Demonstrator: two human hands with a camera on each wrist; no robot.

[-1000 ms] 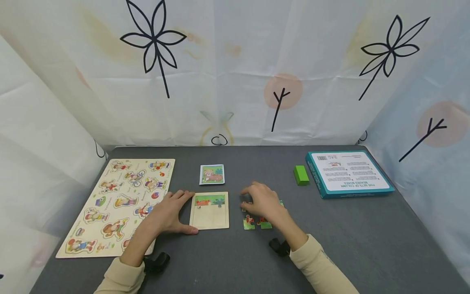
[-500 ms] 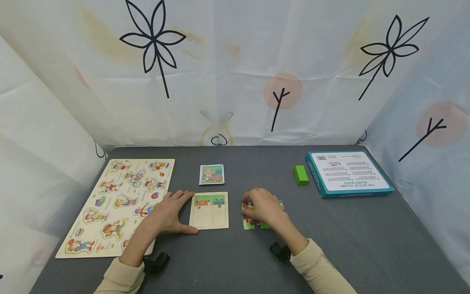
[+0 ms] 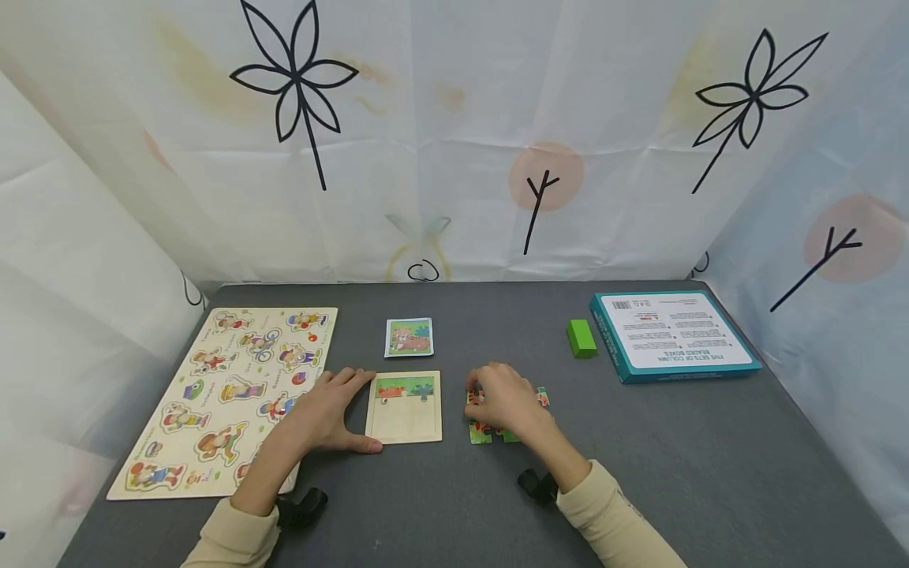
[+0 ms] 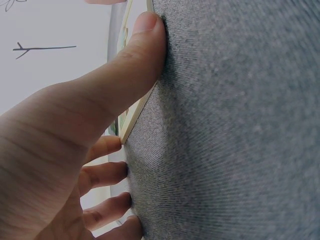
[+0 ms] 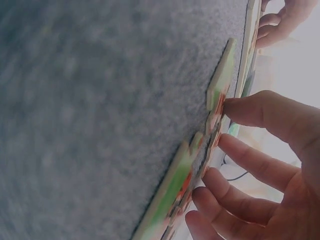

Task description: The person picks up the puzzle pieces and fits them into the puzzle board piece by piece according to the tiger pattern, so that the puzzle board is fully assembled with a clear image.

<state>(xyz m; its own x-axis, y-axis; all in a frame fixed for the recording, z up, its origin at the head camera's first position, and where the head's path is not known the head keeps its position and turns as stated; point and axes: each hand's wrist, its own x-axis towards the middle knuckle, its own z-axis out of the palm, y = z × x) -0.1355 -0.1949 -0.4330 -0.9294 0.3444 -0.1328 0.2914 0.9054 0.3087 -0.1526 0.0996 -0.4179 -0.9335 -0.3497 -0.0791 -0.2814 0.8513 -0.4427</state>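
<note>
A square wooden puzzle tray (image 3: 403,426) lies mid-table, a strip of green picture filling its top. My left hand (image 3: 323,416) steadies its left side, fingertips at the upper corner and thumb at the lower; in the left wrist view the thumb (image 4: 142,42) presses its edge. My right hand (image 3: 506,401) is bent over several loose jigsaw pieces (image 3: 480,432) right of the tray, partly hiding them. In the right wrist view, its thumb (image 5: 245,108) and index finger pinch a jigsaw piece (image 5: 213,120) low over the table, other fingertips close to the neighbouring pieces.
A picture card (image 3: 409,338) lies behind the tray. To the left is a large wooden board (image 3: 177,386) with printed figures, partly under my left forearm. A green block (image 3: 581,339) and a teal box (image 3: 675,335) sit at the back right. Fabric walls surround the table.
My right hand has shifted slightly down toward the loose pieces, its fingertips drawing in over them. The left hand and the tray stay as they were.
</note>
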